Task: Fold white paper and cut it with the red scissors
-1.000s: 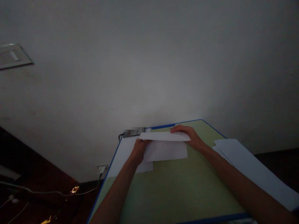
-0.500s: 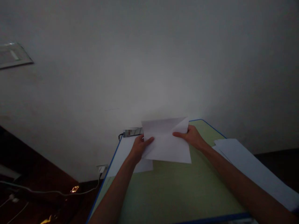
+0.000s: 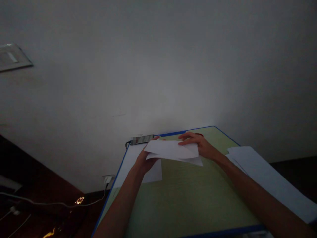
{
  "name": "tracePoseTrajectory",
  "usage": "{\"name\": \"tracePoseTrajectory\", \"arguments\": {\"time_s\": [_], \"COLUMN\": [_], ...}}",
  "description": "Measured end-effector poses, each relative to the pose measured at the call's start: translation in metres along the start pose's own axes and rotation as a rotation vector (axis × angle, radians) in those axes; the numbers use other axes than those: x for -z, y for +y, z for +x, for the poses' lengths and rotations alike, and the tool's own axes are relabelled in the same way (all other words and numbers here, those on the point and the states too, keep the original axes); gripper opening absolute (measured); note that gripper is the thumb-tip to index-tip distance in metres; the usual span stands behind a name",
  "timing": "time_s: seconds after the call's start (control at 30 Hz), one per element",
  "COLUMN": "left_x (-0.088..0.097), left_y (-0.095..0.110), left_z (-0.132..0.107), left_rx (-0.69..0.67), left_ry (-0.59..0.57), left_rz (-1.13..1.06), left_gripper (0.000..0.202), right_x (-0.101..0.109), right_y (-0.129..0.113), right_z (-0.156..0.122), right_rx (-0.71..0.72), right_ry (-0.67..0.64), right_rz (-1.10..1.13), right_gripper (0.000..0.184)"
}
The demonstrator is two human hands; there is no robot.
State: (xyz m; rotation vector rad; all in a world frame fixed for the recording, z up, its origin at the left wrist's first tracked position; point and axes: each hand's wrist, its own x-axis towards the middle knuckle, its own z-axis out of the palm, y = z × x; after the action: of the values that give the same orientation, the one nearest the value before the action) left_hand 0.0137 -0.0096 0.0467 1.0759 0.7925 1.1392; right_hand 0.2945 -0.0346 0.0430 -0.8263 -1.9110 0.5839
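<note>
A folded sheet of white paper [image 3: 170, 149] is held up over the table, with one layer above another and a gap showing along the near side. My left hand [image 3: 146, 158] grips its left end; part of the fingers is behind and under the sheet. At the right end, my right hand [image 3: 198, 143] has its fingers stretched out and apart, one fingertip touching the top layer. Its thumb is hidden. Beneath the left hand, another white sheet [image 3: 153, 173] lies flat on the table.
The pale green table [image 3: 188, 198] has a blue edge and stands against the wall. A phone [image 3: 145, 139] with a black cable lies at its back left corner. White sheets [image 3: 267, 178] are stacked along the right side. Behind my right hand a small red thing [image 3: 199, 134] shows.
The paper has gone from facing me upright to lying flatter, with two layers apart. My right fingers have moved from pinching its edge to reaching over the top.
</note>
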Motion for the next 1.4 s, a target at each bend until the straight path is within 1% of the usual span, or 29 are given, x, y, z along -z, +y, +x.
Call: {"name": "tracePoseTrajectory", "arguments": {"time_s": [0.07,0.1,0.17,0.23,0.3,0.37,0.4,0.47,0.5,0.53,0.57,0.6,0.63,0.67,0.7,0.73,0.77,0.8,0.83,0.87,0.9,0.93,1.0,1.07,1.17,1.2,1.23,1.33,1.4], "left_x": [0.007,0.01,0.014,0.014,0.009,0.0,-0.006,-0.02,-0.027,-0.035,-0.042,-0.049,-0.056,-0.063,-0.069,-0.075,-0.08,-0.086,-0.091,-0.096,-0.101,-0.105,-0.112,-0.118,-0.124,-0.126,-0.127,-0.128,-0.128], "left_y": [-0.001,-0.001,-0.001,-0.001,0.001,0.006,0.009,0.019,0.026,0.033,0.041,0.051,0.061,0.072,0.083,0.095,0.106,0.117,0.126,0.135,0.143,0.149,0.158,0.162,0.161,0.16,0.158,0.155,0.154], "left_z": [0.001,0.002,0.004,0.005,0.004,0.0,-0.002,-0.006,-0.008,-0.008,-0.008,-0.007,-0.006,-0.006,-0.005,-0.005,-0.006,-0.008,-0.009,-0.01,-0.011,-0.012,-0.012,-0.011,-0.013,-0.014,-0.016,-0.02,-0.022], "left_rx": [0.046,0.069,0.089,0.078,0.067,0.054,0.041,-0.006,-0.022,-0.05,-0.078,-0.111,-0.151,-0.191,-0.218,-0.235,-0.261,-0.304,-0.376,-0.472,-0.576,-0.674,-0.807,-0.842,-0.838,-0.841,-0.847,-0.845,-0.828], "left_ry": [-0.075,-0.086,-0.062,-0.013,0.035,0.078,0.088,0.079,0.068,0.052,0.028,0.011,0.001,-0.013,-0.042,-0.083,-0.123,-0.145,-0.133,-0.094,-0.039,0.018,0.075,0.058,0.031,0.038,0.043,0.013,-0.016], "left_rz": [-0.077,-0.111,-0.156,-0.148,-0.112,-0.073,-0.063,-0.031,-0.026,-0.024,-0.019,-0.006,0.015,0.04,0.063,0.085,0.119,0.172,0.246,0.335,0.427,0.509,0.593,0.56,0.43,0.397,0.374,0.363,0.374], "left_gripper": [0.044,0.039,0.03,0.025,0.021,0.017,0.016,0.019,0.019,0.018,0.017,0.017,0.015,0.016,0.02,0.025,0.034,0.043,0.051,0.056,0.058,0.055,0.04,0.027,0.021,0.02,0.02,0.021,0.021], "right_x": [0.003,0.006,0.014,0.022,0.029,0.029,0.026,0.016,0.01,0.004,-0.001,-0.004,-0.004,-0.002,0.002,0.008,0.015,0.023,0.03,0.037,0.042,0.045,0.047,0.045,0.041,0.041,0.04,0.042,0.044], "right_y": [0.002,0.002,0.001,-0.003,-0.013,-0.029,-0.039,-0.061,-0.071,-0.08,-0.088,-0.094,-0.1,-0.104,-0.108,-0.111,-0.115,-0.119,-0.122,-0.126,-0.129,-0.133,-0.139,-0.144,-0.153,-0.155,-0.157,-0.159,-0.158], "right_z": [-0.002,-0.003,-0.006,-0.009,-0.01,-0.007,-0.003,0.007,0.015,0.023,0.033,0.043,0.054,0.064,0.073,0.08,0.086,0.09,0.092,0.093,0.094,0.094,0.094,0.093,0.091,0.091,0.09,0.09,0.09], "right_rx": [-0.02,-0.045,-0.102,-0.145,-0.156,-0.136,-0.114,-0.045,-0.013,0.035,0.119,0.179,0.199,0.2,0.185,0.17,0.155,0.145,0.14,0.137,0.138,0.141,0.144,0.133,0.119,0.118,0.119,0.137,0.161], "right_ry": [-0.071,-0.111,-0.193,-0.24,-0.19,-0.051,0.03,0.126,0.155,0.142,0.122,0.102,0.103,0.127,0.169,0.221,0.277,0.331,0.374,0.407,0.427,0.438,0.427,0.391,0.353,0.36,0.377,0.476,0.533], "right_rz": [-0.004,0.002,0.027,0.043,0.041,0.01,-0.03,-0.143,-0.187,-0.238,-0.28,-0.303,-0.313,-0.316,-0.31,-0.293,-0.26,-0.207,-0.131,-0.035,0.069,0.168,0.326,0.428,0.519,0.523,0.51,0.397,0.342], "right_gripper": [0.026,0.029,0.04,0.049,0.043,0.036,0.036,0.043,0.052,0.074,0.101,0.12,0.126,0.121,0.104,0.082,0.06,0.043,0.032,0.028,0.027,0.028,0.035,0.046,0.065,0.066,0.062,0.035,0.027]}}
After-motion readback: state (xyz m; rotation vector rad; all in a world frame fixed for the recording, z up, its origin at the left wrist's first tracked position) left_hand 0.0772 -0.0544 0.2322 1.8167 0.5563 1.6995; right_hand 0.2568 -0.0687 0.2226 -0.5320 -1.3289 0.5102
